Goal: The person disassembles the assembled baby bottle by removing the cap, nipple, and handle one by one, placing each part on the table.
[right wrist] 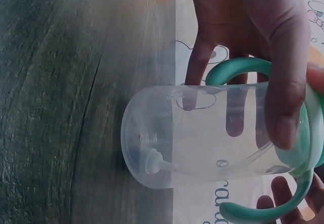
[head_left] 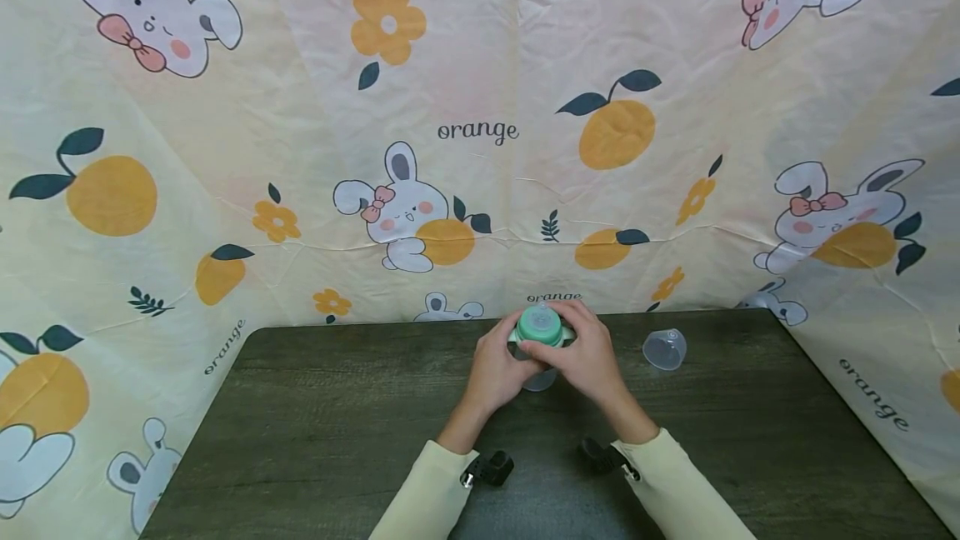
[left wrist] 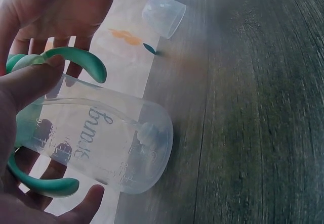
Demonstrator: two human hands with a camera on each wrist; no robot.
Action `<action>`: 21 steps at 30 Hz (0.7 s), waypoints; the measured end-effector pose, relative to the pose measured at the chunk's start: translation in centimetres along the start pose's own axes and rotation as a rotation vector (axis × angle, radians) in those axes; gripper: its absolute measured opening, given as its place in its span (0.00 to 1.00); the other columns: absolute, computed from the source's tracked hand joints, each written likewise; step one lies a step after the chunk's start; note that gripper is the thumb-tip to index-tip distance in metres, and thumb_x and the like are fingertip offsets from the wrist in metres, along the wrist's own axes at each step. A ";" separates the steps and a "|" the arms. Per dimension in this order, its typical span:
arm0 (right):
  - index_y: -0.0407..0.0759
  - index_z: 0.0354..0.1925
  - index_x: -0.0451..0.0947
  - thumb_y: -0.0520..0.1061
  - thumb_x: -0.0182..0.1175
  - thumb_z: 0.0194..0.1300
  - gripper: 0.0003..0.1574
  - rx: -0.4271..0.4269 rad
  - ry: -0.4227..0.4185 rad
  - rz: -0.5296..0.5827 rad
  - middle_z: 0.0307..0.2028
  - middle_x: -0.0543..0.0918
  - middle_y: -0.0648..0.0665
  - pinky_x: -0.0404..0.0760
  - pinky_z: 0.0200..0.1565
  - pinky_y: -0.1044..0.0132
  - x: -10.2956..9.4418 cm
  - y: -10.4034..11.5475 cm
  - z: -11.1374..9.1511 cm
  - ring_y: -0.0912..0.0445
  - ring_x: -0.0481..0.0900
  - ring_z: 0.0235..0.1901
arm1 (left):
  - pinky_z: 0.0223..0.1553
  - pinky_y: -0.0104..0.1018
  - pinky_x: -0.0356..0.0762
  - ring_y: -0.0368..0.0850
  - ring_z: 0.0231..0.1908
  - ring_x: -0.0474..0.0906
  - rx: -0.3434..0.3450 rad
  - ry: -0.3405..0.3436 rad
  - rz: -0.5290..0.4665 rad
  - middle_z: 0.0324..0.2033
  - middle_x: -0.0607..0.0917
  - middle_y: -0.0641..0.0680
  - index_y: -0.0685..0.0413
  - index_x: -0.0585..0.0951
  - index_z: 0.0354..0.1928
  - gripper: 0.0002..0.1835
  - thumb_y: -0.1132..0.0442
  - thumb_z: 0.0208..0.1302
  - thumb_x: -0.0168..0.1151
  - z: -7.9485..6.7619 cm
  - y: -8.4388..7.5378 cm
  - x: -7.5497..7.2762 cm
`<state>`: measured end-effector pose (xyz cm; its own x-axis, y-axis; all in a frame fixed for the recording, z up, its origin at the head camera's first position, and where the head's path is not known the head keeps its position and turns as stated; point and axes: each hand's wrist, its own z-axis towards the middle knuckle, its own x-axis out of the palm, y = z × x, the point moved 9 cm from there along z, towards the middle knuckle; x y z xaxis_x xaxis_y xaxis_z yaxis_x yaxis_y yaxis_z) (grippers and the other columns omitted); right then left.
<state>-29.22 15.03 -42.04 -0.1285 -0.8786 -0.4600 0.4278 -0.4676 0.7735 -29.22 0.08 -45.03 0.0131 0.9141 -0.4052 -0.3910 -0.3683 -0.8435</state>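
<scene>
A clear baby bottle [head_left: 538, 380] with a green collar top, two green handles [right wrist: 247, 70] and a straw with a weighted end stands between both hands near the table's far edge. My left hand [head_left: 495, 363] grips it around the collar from the left. From the right, my right hand [head_left: 591, 355] holds the same upper part, its thumb lying across the bottle's shoulder in the right wrist view. Whether the bottle's base touches the table, I cannot tell. To the right, apart from both hands, a clear domed cap [head_left: 664, 349] sits on the table.
The dark wood-grain table [head_left: 337, 432] reaches out on both sides of the arms. Directly behind its far edge hangs a cloth [head_left: 300, 148] printed with rabbits and oranges. Black wrist cameras [head_left: 495, 468] are strapped at both cuffs.
</scene>
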 end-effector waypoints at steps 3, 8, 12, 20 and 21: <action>0.40 0.61 0.88 0.50 0.87 0.56 0.37 0.005 0.017 0.016 0.55 0.86 0.42 0.79 0.53 0.44 0.0 -0.1 0.1 0.45 0.83 0.51 | 0.61 0.58 0.82 0.56 0.61 0.85 0.000 0.003 0.001 0.63 0.87 0.59 0.58 0.80 0.73 0.39 0.59 0.62 0.84 0.1 0.0 0.0; 0.41 0.62 0.88 0.50 0.86 0.57 0.37 0.029 0.051 0.028 0.56 0.85 0.43 0.79 0.52 0.46 0.2 -0.4 0.4 0.46 0.83 0.51 | 0.49 0.47 0.86 0.52 0.54 0.86 0.005 0.009 0.010 0.61 0.88 0.57 0.57 0.80 0.73 0.38 0.59 0.62 0.84 0.2 -0.1 0.0; 0.41 0.63 0.87 0.49 0.86 0.58 0.37 0.040 0.078 0.045 0.57 0.85 0.43 0.79 0.53 0.46 0.2 -0.7 0.4 0.46 0.82 0.52 | 0.44 0.40 0.83 0.49 0.49 0.85 0.001 0.018 0.019 0.60 0.89 0.56 0.55 0.80 0.73 0.38 0.59 0.62 0.84 0.2 0.1 0.1; 0.41 0.65 0.86 0.48 0.85 0.60 0.37 0.039 0.118 0.078 0.58 0.84 0.43 0.81 0.54 0.46 0.3 -0.9 0.4 0.47 0.82 0.53 | 0.49 0.49 0.86 0.51 0.54 0.85 -0.006 0.027 -0.004 0.62 0.87 0.57 0.55 0.79 0.74 0.39 0.60 0.62 0.84 0.1 0.3 0.2; 0.41 0.65 0.86 0.48 0.84 0.61 0.37 0.037 0.119 0.081 0.58 0.84 0.43 0.81 0.55 0.46 0.3 -0.9 0.4 0.47 0.81 0.54 | 0.50 0.51 0.86 0.51 0.55 0.85 -0.007 0.028 -0.009 0.62 0.87 0.57 0.55 0.79 0.74 0.39 0.61 0.62 0.84 0.1 0.3 0.2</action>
<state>-29.99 15.19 -42.70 0.0133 -0.8966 -0.4426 0.3989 -0.4011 0.8246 -29.46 0.17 -45.31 0.0418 0.9123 -0.4075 -0.3847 -0.3617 -0.8492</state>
